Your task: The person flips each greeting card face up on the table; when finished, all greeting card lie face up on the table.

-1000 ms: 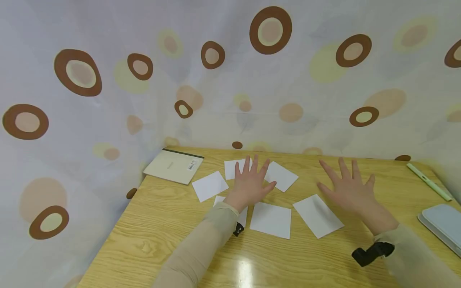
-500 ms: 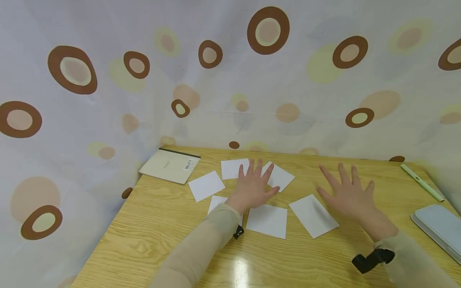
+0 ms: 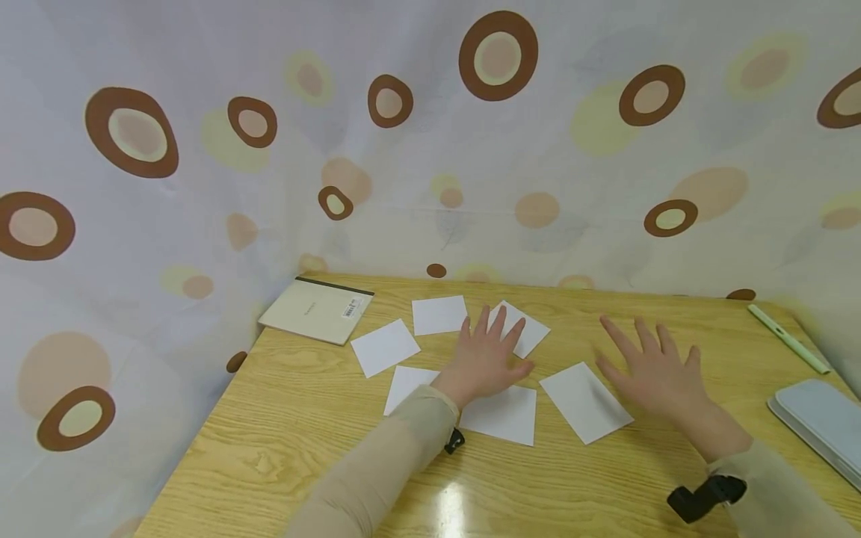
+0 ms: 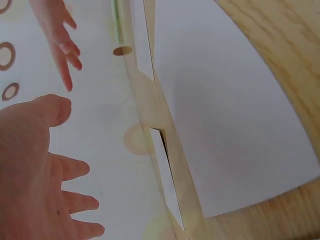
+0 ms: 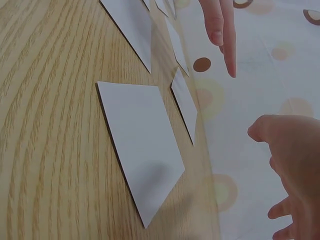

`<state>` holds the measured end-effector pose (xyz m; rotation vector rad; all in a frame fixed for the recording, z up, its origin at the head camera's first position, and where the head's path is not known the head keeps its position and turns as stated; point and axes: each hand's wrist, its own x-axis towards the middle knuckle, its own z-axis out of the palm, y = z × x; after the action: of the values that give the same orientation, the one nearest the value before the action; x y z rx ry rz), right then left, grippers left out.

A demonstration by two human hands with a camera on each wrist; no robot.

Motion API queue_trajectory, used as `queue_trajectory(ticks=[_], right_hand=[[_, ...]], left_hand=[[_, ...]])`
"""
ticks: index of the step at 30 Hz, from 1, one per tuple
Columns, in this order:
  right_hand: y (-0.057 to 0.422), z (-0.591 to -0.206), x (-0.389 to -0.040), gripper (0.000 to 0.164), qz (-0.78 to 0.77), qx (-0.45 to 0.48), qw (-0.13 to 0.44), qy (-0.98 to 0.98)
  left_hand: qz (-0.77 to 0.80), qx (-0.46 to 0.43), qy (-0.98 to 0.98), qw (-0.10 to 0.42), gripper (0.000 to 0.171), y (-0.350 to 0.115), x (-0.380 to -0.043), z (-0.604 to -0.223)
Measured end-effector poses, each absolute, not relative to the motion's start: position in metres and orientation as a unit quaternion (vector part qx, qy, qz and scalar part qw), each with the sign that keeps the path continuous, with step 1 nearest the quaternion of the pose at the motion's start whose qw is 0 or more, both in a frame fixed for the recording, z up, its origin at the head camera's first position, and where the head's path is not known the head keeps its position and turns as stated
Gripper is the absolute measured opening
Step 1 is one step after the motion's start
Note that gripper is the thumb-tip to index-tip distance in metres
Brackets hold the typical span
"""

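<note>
Several blank white cards lie apart on the wooden table (image 3: 269,418), roughly in a ring. My left hand (image 3: 480,362) hovers palm down with fingers spread, overlapping the back right card (image 3: 534,332) and the front middle card (image 3: 504,418) in the head view. Over the wood to the right of the right-hand card (image 3: 585,403), my right hand (image 3: 659,373) is held up with its fingers spread too. Its shadow falls on that card. Both wrist views show the hands raised above the cards, holding nothing. My left sleeve partly covers the front left card (image 3: 406,382).
A cream notebook (image 3: 316,310) with a dark spine and barcode label lies at the back left. On the right are a light green pen (image 3: 787,338) and a pale blue case (image 3: 821,430). A patterned curtain (image 3: 403,246) borders the table at the back and sides.
My left hand has shifted right and slightly nearer, uncovering more of the back middle and front left cards. The right hand has moved only slightly. The cards stay in place; the head view has turned a little.
</note>
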<state>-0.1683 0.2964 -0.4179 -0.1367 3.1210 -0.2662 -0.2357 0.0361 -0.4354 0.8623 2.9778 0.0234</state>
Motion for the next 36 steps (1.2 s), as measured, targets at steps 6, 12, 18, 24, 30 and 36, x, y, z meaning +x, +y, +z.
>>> queue_trajectory(ticks=[6,12,18,24,30,36], right_hand=[[0.298,-0.423,-0.167,0.074,-0.082,-0.051,0.009,0.995],[0.296,-0.428,-0.166,0.075,-0.074,-0.063,-0.012,0.995],[0.298,-0.431,-0.16,0.078,-0.057,-0.085,-0.048,0.994],[0.301,-0.443,-0.156,0.085,-0.041,-0.103,-0.053,0.992],[0.302,-0.448,-0.152,0.092,-0.046,-0.122,-0.046,0.99],[0.3,-0.45,-0.149,0.096,-0.064,-0.132,-0.02,0.989]], left_hand=[[0.004,0.295,0.955,0.016,0.073,0.041,-0.233,-0.439],[0.003,0.304,0.953,0.008,0.073,0.045,-0.234,-0.436],[-0.011,0.322,0.947,0.014,0.075,0.053,-0.231,-0.438],[-0.02,0.341,0.94,0.024,0.077,0.06,-0.224,-0.442],[-0.024,0.364,0.931,0.036,0.079,0.063,-0.222,-0.444],[-0.031,0.382,0.923,0.041,0.079,0.065,-0.222,-0.444]])
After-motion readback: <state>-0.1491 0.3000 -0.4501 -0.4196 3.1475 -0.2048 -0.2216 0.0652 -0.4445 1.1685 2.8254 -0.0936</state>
